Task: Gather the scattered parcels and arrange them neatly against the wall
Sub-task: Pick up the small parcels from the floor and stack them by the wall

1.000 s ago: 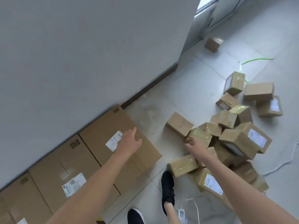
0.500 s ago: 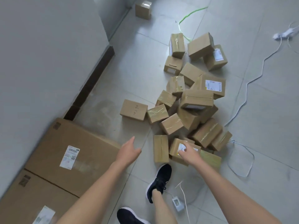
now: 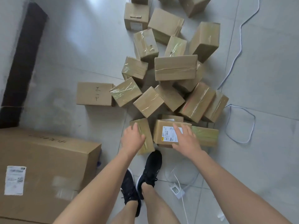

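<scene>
Several small brown cardboard parcels lie in a loose heap on the tiled floor ahead of me. My left hand [image 3: 132, 139] rests with straight fingers on a narrow taped parcel [image 3: 146, 143] at the near edge of the heap. My right hand [image 3: 186, 139], fingers spread, lies on the parcel with a white label [image 3: 163, 131] beside it. A flat parcel with handwriting [image 3: 94, 93] sits apart at the heap's left. A big carton [image 3: 48, 167] with a white label lies at the lower left by the wall.
The grey wall with its dark skirting board [image 3: 19, 65] runs up the left side. White cables [image 3: 239, 125] loop on the floor at the right, and a small white device [image 3: 175, 189] lies by my black shoes [image 3: 150, 168].
The view has swung from the big cartons at the wall down onto the heap. Both hands have reached forward and now lie on the two nearest parcels.
</scene>
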Motion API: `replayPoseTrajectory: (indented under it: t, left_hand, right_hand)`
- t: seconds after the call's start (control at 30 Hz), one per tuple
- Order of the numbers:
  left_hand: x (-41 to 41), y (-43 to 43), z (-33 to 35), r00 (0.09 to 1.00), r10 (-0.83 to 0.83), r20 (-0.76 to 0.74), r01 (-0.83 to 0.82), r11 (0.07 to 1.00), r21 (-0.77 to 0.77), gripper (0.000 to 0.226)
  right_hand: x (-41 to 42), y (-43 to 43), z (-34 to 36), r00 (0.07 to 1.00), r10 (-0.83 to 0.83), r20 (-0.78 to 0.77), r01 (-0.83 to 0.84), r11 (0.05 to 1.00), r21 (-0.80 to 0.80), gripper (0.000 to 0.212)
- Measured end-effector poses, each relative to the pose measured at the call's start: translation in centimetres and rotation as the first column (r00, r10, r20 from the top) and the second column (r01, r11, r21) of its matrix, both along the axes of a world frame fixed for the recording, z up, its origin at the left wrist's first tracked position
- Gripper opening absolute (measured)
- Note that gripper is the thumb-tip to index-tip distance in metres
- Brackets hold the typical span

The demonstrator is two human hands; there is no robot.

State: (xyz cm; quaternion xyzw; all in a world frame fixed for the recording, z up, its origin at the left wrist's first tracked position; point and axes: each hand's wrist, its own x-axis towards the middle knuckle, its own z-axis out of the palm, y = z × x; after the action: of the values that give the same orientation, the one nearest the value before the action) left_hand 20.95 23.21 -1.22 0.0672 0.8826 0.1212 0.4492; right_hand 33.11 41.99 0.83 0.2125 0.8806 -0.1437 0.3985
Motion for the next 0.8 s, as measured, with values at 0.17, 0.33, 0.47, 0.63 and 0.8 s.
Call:
replayPoseTrajectory:
  t: [0.17, 0.33, 0.47, 0.63, 0.8]
  left_hand:
    - [2.8, 2.2, -8.5, 0.966, 0.252, 0.064, -0.244, 0.963, -0.114, 0.089]
    - [4.8, 3.6, -13.6, 0.922, 0.386, 0.007, -0.379, 0.908, -0.175, 0.115]
    - [4.6, 3.5, -13.7, 0.925, 0.372, -0.083, -0.381, 0.905, -0.191, 0.115]
    - [3.1, 0.5, -8.2, 0.900, 0.434, -0.045, -0.436, 0.890, -0.135, 0.117]
    - [1.9, -4.6, 2.2, 0.828, 0.559, 0.053, -0.561, 0.827, 0.041, 0.115]
  right_hand:
    - [1.4, -0.3, -8.1, 0.974, 0.223, 0.029, -0.225, 0.967, 0.119, 0.125]
    - [2.3, 0.3, -11.5, 0.954, 0.298, -0.045, -0.283, 0.936, 0.210, 0.136]
    - [2.5, 0.5, -10.3, 0.963, 0.261, -0.060, -0.241, 0.942, 0.234, 0.131]
    - [1.9, -1.1, -4.5, 0.989, 0.106, -0.099, -0.073, 0.955, 0.288, 0.129]
    - [-0.1, -5.1, 4.1, 0.994, -0.005, -0.107, 0.038, 0.951, 0.306, 0.130]
